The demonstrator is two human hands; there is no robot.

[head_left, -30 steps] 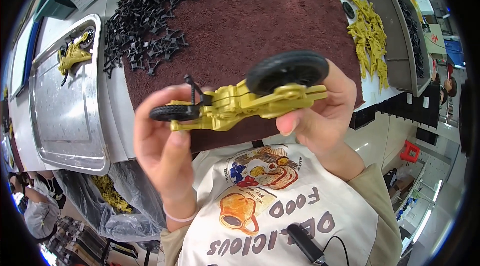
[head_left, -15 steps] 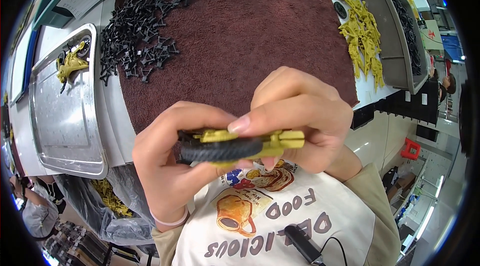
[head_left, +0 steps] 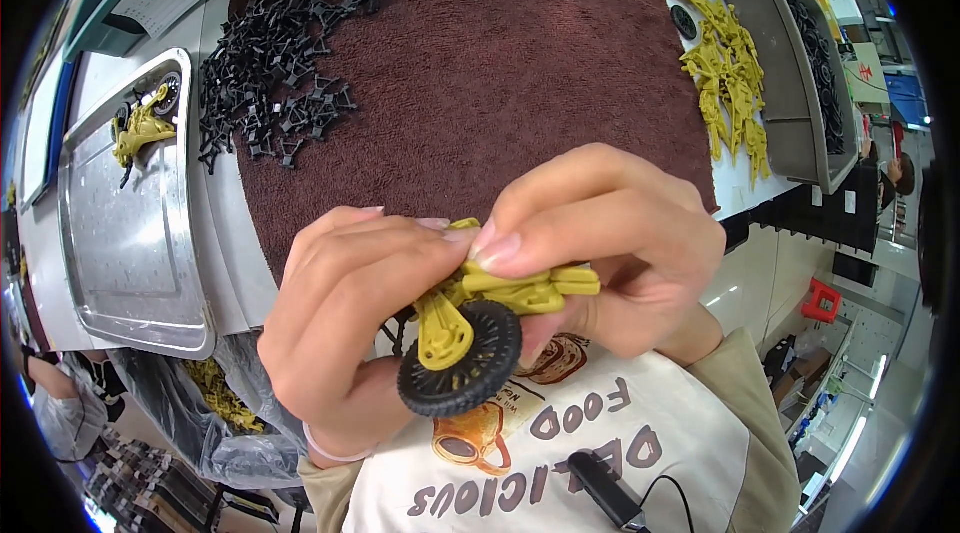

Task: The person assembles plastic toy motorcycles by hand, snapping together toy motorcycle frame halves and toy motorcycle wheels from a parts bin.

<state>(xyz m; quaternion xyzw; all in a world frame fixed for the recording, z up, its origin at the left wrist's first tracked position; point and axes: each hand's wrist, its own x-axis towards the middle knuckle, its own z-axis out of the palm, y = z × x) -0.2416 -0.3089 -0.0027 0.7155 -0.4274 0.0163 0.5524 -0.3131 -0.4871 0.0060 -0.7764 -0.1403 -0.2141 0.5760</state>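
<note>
Between my two hands, close to my chest, is a yellow toy motorcycle body [head_left: 520, 291] with a black spoked wheel [head_left: 465, 358] fitted at one end. My left hand [head_left: 350, 308] grips it from the left, fingers bent over its top edge. On the other side my right hand [head_left: 620, 243] pinches the yellow body with thumb and fingertips near its middle. A small black part shows beside the wheel, mostly hidden by my left fingers. The wheel's flat side and a yellow arm across its hub face upward.
Small black plastic parts [head_left: 270, 73] lie heaped on the brown towel [head_left: 480, 83]. Yellow motorcycle bodies [head_left: 725, 73] are piled at right, by a grey bin [head_left: 775, 63]. A metal tray [head_left: 130, 233] at left holds a yellow toy motorcycle [head_left: 145, 128]. A bag [head_left: 225, 393] holds yellow parts below.
The motorcycle body has been turned, so the wheel shows its flat spoked side instead of its tread and hangs lower. My left fingers now lie over its top.
</note>
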